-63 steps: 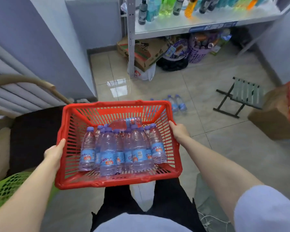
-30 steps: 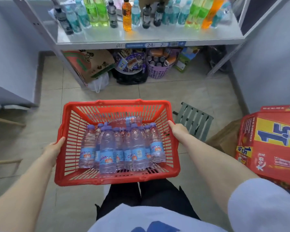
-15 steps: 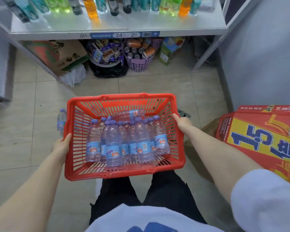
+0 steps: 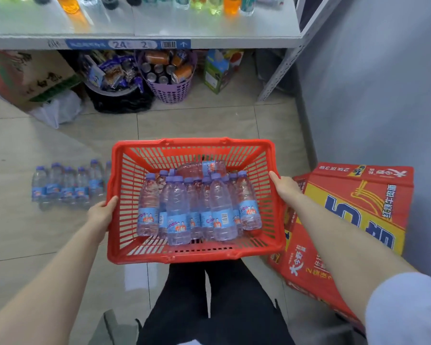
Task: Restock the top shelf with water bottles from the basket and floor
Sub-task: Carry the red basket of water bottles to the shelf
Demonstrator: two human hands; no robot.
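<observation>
I hold a red plastic basket [image 4: 192, 255] in front of me at waist height. My left hand [image 4: 102, 213] grips its left rim and my right hand [image 4: 285, 187] grips its right rim. Several small water bottles [image 4: 197, 207] with purple caps and blue labels stand inside; one lies flat behind them. A row of several more water bottles [image 4: 67, 183] stands on the tiled floor just left of the basket. The white shelf [image 4: 159, 26] ahead carries coloured drink bottles along its back.
Under the shelf sit a cardboard box [image 4: 28, 75], a black bag of snacks [image 4: 115, 80], a purple basket of cans [image 4: 168, 78] and a green carton [image 4: 220, 70]. A large red box [image 4: 353, 220] stands at my right against the grey wall.
I have walked closer to the shelf with the basket in both hands. The row of bottles on the floor has come into view at the left; the red box is closer on my right.
</observation>
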